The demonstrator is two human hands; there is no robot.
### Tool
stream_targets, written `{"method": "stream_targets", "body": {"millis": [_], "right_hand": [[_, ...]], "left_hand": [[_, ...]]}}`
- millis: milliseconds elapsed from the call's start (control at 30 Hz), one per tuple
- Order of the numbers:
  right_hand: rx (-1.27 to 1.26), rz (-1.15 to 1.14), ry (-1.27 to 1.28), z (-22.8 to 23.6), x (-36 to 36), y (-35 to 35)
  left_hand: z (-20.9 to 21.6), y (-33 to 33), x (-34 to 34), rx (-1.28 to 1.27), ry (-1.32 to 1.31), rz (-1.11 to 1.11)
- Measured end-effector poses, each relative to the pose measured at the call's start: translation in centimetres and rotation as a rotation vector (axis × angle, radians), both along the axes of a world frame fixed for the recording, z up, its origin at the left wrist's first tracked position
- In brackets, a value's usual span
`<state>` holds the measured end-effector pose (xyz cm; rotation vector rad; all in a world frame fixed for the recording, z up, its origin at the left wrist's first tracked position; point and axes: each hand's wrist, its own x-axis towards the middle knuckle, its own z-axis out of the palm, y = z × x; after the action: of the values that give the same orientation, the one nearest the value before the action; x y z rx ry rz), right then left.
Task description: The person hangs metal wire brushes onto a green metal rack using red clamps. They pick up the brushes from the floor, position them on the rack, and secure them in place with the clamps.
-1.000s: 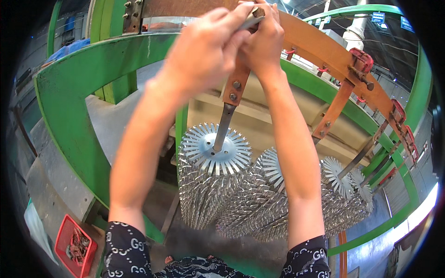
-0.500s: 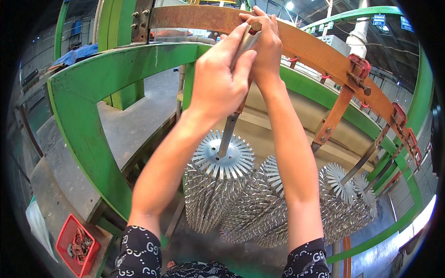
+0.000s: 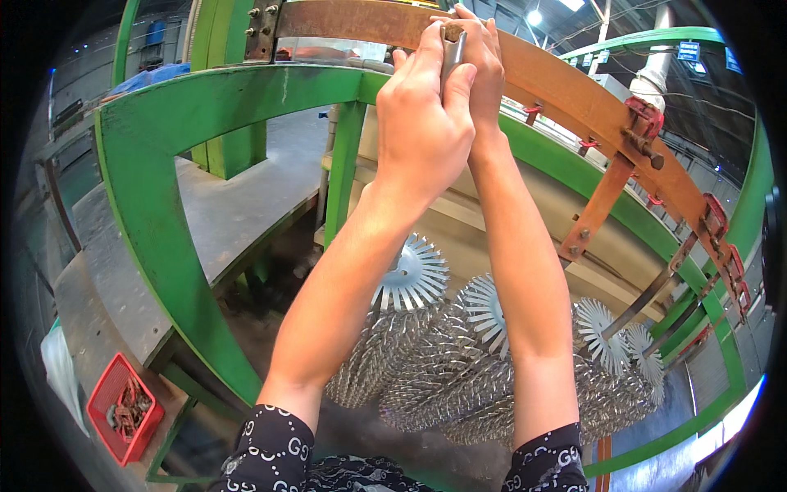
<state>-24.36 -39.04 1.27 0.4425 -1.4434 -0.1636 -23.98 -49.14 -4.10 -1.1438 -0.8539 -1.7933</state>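
Note:
My left hand (image 3: 424, 131) is closed around a grey metal wrench (image 3: 453, 59), its thumb lying along the shaft. The wrench's end sits at a rusty bolt head (image 3: 452, 34) in front of the orange-brown curved rail (image 3: 352, 23). Close behind it, my right hand (image 3: 485, 72) is curled at the same spot, its fingers reaching over the rail. Whatever lies in its palm is hidden. Below my arms hang slotted silver discs (image 3: 416, 275), above bunches of twisted shiny metal strips (image 3: 426, 361).
A green steel frame (image 3: 135, 172) curves around the left. Red clamps (image 3: 645, 119) grip the rail at the right. At lower left stands a red basket (image 3: 102, 402) of metal parts, beside a grey platform (image 3: 238, 205).
The wrench has swung more upright, and my left hand has shifted right and a little up with it. My right hand has stayed at the rail. The view has tilted slightly.

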Motion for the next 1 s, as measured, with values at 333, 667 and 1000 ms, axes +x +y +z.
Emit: {"method": "stream_targets", "body": {"millis": [333, 667, 1000], "right_hand": [[0.112, 0.027, 0.057, -0.2, 0.2, -0.8], [0.193, -0.023, 0.126, 0.4, -0.2, -0.5], [0.112, -0.082, 0.065, 0.1, 0.2, -1.4]], "left_hand": [[3.3, -0.5, 2.0, -0.186, -0.480, 0.316], [4.3, -3.3, 0.2, -0.412, -0.208, 0.680], [5.3, -4.1, -3.7, -0.430, 0.211, 0.843]]}}
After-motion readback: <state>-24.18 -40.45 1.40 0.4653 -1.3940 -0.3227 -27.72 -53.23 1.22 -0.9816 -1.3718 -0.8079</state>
